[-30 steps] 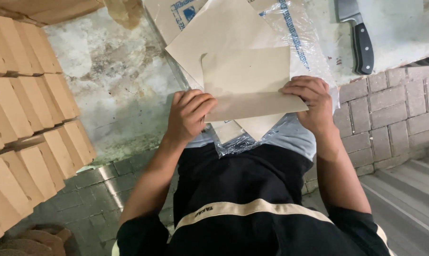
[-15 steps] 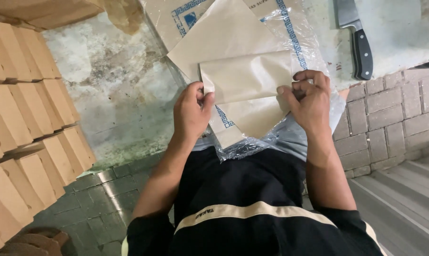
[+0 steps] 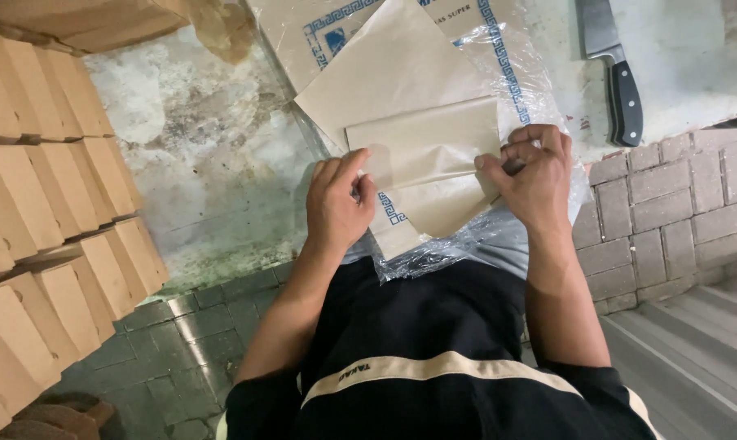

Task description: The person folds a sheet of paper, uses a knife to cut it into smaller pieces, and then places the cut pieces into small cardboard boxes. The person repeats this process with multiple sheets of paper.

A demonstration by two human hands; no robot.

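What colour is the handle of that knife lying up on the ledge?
Black, below a grey steel blade: the knife shows clearly in the head view.

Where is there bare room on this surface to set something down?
The stained concrete between the stacked brown boxes and the brown paper sheets is bare. A smaller patch lies right of the knife. It is crowded around both hands, left and right.

We have a single view, from a camera on our head, tilted steeply down over our chest and forearms. It sits close above the stained grey tabletop (image 3: 213, 147), taking in stacked tan cardboard boxes (image 3: 50, 195) along the picture's left edge.
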